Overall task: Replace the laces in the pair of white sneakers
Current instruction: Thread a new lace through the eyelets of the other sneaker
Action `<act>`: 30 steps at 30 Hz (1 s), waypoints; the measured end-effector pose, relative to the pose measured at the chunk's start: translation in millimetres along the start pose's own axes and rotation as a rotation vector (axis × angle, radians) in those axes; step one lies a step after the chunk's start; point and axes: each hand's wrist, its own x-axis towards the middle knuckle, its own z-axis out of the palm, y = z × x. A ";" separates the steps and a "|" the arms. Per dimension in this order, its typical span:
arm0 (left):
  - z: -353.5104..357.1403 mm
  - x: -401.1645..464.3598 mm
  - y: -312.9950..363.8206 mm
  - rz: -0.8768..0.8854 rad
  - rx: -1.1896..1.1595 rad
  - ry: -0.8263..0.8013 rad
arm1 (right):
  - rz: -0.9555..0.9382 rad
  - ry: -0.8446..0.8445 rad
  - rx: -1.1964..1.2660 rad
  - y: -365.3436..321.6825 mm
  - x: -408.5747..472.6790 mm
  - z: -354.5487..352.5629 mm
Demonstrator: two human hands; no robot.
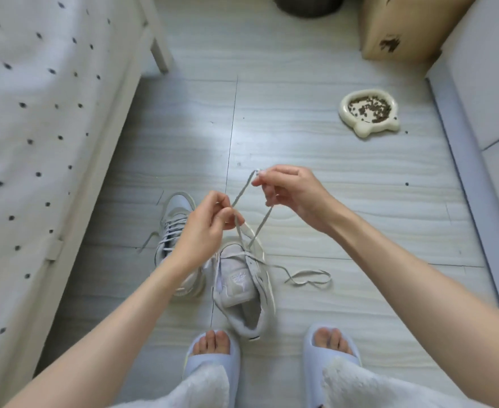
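Observation:
Two white sneakers stand on the pale floor between my forearms. The left sneaker (pixel 174 228) is laced, partly hidden behind my left wrist. The right sneaker (pixel 240 287) has its tongue open and few eyelets threaded. A grey lace (pixel 258 228) rises from its front eyelets in two strands. My left hand (pixel 205 228) pinches one strand just above the shoe. My right hand (pixel 289 192) is higher and further out, pinching the lace near its tip. The lace's loose tail (pixel 307 278) lies on the floor right of the sneaker.
A bed with a dotted white cover (pixel 36 142) runs along the left. A cream pet bowl with kibble (pixel 369 113) sits on the floor far right. A cardboard box (pixel 401 28) and white cabinet (pixel 483 98) stand behind. My slippered feet (pixel 213 357) are at the bottom.

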 end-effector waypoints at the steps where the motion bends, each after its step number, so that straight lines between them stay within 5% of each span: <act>1: -1.8 -1.1 1.4 -0.028 -0.036 0.027 | 0.016 -0.020 0.012 -2.9 -1.9 4.5; 6: 1.5 -9.3 -12.3 -0.172 -0.129 0.043 | 0.140 -0.095 -0.255 3.8 -5.4 13.2; 10: 3.6 -5.8 -28.4 -0.214 -0.066 0.074 | 0.167 -0.156 -0.172 0.6 -1.2 12.5; 15: -5.1 26.9 -29.1 0.103 0.400 -0.132 | 0.108 -0.130 -0.163 -15.3 12.0 1.2; 23: 8.2 56.5 -40.5 0.109 0.254 -0.304 | 0.079 -0.080 -0.154 -0.7 15.3 -8.3; 30: -2.3 67.7 -65.6 0.162 0.456 -0.323 | 0.185 0.141 -0.221 42.6 13.8 -33.8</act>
